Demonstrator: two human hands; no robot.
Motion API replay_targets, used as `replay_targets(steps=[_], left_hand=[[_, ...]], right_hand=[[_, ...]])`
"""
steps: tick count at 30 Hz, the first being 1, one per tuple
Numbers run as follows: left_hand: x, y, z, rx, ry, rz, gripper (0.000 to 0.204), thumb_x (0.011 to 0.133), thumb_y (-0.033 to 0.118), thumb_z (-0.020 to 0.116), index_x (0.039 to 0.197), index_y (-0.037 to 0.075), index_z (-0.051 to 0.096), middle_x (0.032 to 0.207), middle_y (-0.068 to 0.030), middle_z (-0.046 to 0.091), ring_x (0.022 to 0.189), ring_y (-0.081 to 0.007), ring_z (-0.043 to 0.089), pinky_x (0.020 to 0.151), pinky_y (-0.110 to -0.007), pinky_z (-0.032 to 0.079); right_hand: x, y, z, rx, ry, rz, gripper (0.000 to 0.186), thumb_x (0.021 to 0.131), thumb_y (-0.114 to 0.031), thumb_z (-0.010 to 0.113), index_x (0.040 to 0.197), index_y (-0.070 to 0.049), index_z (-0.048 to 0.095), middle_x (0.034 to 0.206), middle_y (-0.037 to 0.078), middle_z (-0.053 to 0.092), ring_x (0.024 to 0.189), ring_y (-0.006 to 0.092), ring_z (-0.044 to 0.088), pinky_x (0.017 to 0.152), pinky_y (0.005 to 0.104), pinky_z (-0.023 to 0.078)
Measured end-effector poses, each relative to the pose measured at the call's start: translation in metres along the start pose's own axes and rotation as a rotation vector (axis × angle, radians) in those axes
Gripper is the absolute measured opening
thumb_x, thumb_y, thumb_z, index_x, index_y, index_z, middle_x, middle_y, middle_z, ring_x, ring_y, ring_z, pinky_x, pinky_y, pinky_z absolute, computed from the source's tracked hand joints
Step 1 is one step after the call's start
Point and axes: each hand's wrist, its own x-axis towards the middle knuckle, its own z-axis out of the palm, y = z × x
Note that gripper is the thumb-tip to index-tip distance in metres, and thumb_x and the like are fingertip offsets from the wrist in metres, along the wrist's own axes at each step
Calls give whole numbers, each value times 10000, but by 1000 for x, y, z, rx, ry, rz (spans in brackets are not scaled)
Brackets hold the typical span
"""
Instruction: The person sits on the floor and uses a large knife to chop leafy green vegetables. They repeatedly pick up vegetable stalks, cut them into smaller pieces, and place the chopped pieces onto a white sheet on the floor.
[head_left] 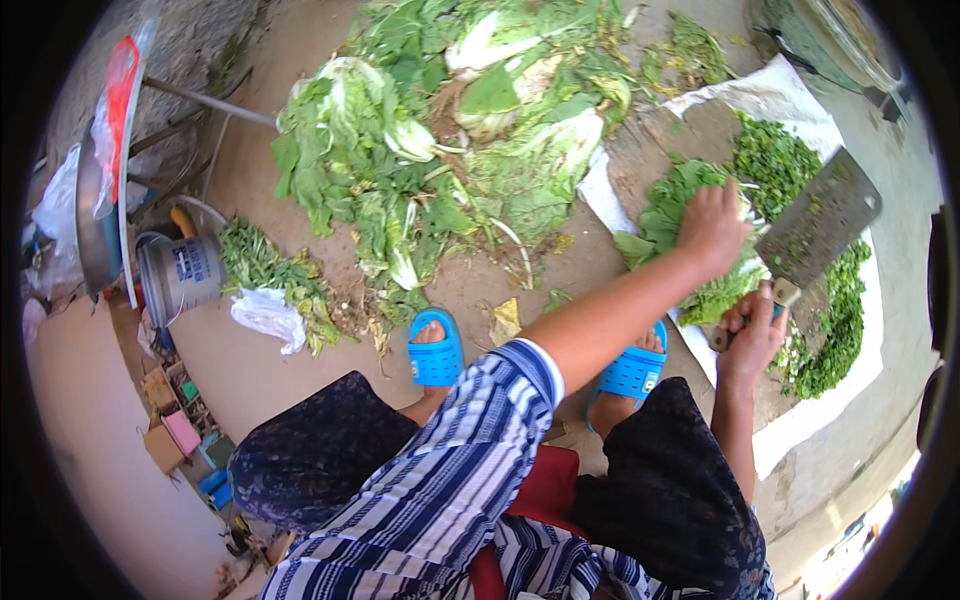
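Clasping leafy greens (672, 205) right of centre in the left grip (714, 235), probably to steady them. Holding a cleaver (822, 222) in the right grip (755, 335), tilted toward upper right, perhaps for safety.

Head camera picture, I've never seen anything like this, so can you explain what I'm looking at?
There's no machine arm here, just a person's two bare hands. The single picture comes from a fisheye camera on their head, looking down, which is why the edges curve and you see their striped sleeve and blue slippers.

The right hand has its grip around the handle of a broad cleaver. The left hand is down on leafy greens. Chopped greens lie to the right, above a white sheet. Farther out, a heap of uncut leafy vegetables covers the ground.
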Motion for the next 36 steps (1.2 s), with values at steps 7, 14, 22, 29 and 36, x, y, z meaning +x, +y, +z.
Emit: replay_targets(steps=[7, 14, 22, 29, 36], left_hand=[[-38, -27, -26, 207, 168, 237, 645, 825, 271, 598, 1324, -14, 305, 1343, -222, 356, 1276, -356, 306, 1061, -459, 232], [-117, -185, -194, 289, 683, -460, 299, 786, 36, 576, 1070, 5, 485, 1005, -140, 482, 983, -264, 451, 896, -380, 382], [-159, -274, -267, 398, 410, -677, 192, 764, 115, 659, 941, 71, 597, 901, -105, 536, 827, -263, 547, 750, -355, 455], [-179, -258, -317, -433, 919, -556, 101, 840, -16, 557, 863, 83, 553, 903, -34, 598, 829, -132, 552, 762, -274, 459], [-199, -214, -389, -250, 1359, -23, 123, 859, 74, 556, 978, 71, 529, 1023, -93, 560, 935, -188, 507, 880, -323, 384]], right_hand=[[8, -13, -11, 52, 57, -147, 125, 930, -169, 497, 916, -50, 459, 648, -4, 396, 472, 63, 352, 435, 226, 349], [-16, -7, 20, 22, -73, 4, 153, 932, -186, 492, 979, -42, 472, 627, -3, 398, 463, 73, 360, 428, 234, 330], [-43, 13, 48, -93, -274, 74, 140, 938, -166, 480, 981, -34, 480, 621, -20, 407, 480, 50, 357, 430, 208, 296], [-52, 25, 62, -150, -339, 84, 128, 933, -147, 490, 993, -34, 480, 619, -19, 414, 476, 49, 365, 425, 204, 295], [-61, 30, 73, -184, -405, 112, 126, 935, -149, 479, 996, -38, 469, 619, -13, 410, 474, 55, 373, 422, 208, 302]])
